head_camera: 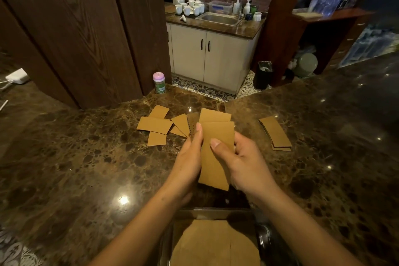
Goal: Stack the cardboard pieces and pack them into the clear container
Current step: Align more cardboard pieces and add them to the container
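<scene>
1. We are pinching the held cardboard pieces (216,157) from both sides. The left hand's fingers (197,134) are lying close together along the left edge. The right thumb (217,146) is pressing on the front face, and the other right fingers are curling round the right edge. We cannot tell how the left thumb is lying.
2. The left hand (190,157) and the right hand (241,164) are holding these pieces above the counter (86,157), between the clear container (213,209) and the scattered pieces.
3. The held pieces are pointing away from us, with the long axis running near to far. The near end is hanging over the container's far rim and leaning slightly to the right. One piece is sticking out past the far end, so the edges are not yet squared up.
4. Further out, loose pieces (155,125) are lying overlapped on the counter to the left. A small, neater pile (275,133) is sitting well apart on the right.
5. Nearest us, the container is already holding flat cardboard (216,244).
6. We are judging the task as partly done: some cardboard is packed and one batch is in hand. The loose pieces and the right-hand pile are waiting to be gathered and packed.
</scene>
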Demonstrator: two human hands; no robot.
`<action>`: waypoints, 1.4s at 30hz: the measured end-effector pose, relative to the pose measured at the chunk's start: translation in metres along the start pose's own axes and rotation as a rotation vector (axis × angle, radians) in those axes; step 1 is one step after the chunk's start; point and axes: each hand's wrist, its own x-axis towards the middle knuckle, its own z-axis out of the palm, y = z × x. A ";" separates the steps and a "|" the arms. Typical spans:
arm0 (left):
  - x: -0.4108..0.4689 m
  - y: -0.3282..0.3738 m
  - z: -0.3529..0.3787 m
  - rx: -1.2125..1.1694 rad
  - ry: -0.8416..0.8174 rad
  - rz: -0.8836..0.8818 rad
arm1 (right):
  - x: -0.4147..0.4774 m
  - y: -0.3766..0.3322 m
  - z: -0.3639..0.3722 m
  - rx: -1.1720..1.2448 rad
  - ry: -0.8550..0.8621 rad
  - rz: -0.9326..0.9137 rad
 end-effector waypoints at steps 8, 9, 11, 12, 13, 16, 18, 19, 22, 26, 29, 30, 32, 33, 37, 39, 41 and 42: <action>-0.001 0.005 -0.023 -0.304 -0.062 -0.155 | 0.005 -0.002 -0.022 0.338 0.004 0.192; -0.001 0.005 -0.025 -0.328 -0.075 -0.159 | 0.004 -0.002 -0.024 0.354 0.015 0.203; -0.001 0.004 -0.028 -0.288 -0.086 -0.125 | 0.004 -0.001 -0.029 0.373 0.031 0.224; -0.001 0.003 -0.029 -0.241 -0.091 -0.093 | 0.004 -0.002 -0.031 0.385 0.029 0.229; -0.002 0.003 -0.028 -0.198 -0.095 -0.064 | 0.005 -0.002 -0.033 0.396 0.023 0.229; -0.004 0.002 -0.028 -0.126 -0.121 -0.022 | 0.009 -0.007 -0.034 0.361 -0.002 0.216; -0.002 0.001 -0.032 -0.091 -0.159 -0.016 | 0.014 -0.010 -0.036 0.315 -0.010 0.213; -0.002 0.001 -0.035 -0.062 -0.179 -0.016 | 0.017 -0.012 -0.038 0.293 -0.019 0.216; -0.002 0.000 -0.042 0.038 -0.262 -0.039 | 0.027 -0.020 -0.043 0.207 -0.127 0.258; -0.004 -0.003 -0.044 0.022 -0.261 -0.061 | 0.037 -0.033 -0.049 0.070 -0.225 0.244; -0.005 -0.006 -0.041 -0.156 -0.182 -0.022 | 0.041 -0.039 -0.047 0.183 -0.039 0.186; -0.005 -0.006 -0.039 -0.203 -0.150 0.007 | 0.041 -0.038 -0.044 0.247 0.038 0.180; -0.005 -0.006 -0.035 -0.243 -0.105 0.074 | 0.037 -0.034 -0.035 0.365 0.186 0.198; -0.004 -0.005 -0.033 -0.251 -0.087 0.101 | 0.033 -0.030 -0.029 0.422 0.245 0.214; -0.001 -0.002 -0.022 -0.272 0.011 0.129 | 0.003 -0.014 0.005 0.602 0.353 0.296; 0.000 -0.001 -0.017 -0.277 0.040 0.143 | -0.012 -0.006 0.020 0.610 0.338 0.301; -0.001 0.001 -0.015 -0.276 0.037 0.156 | -0.021 0.000 0.028 0.617 0.310 0.292; -0.001 0.002 -0.015 -0.277 0.023 0.153 | -0.024 0.002 0.030 0.615 0.302 0.288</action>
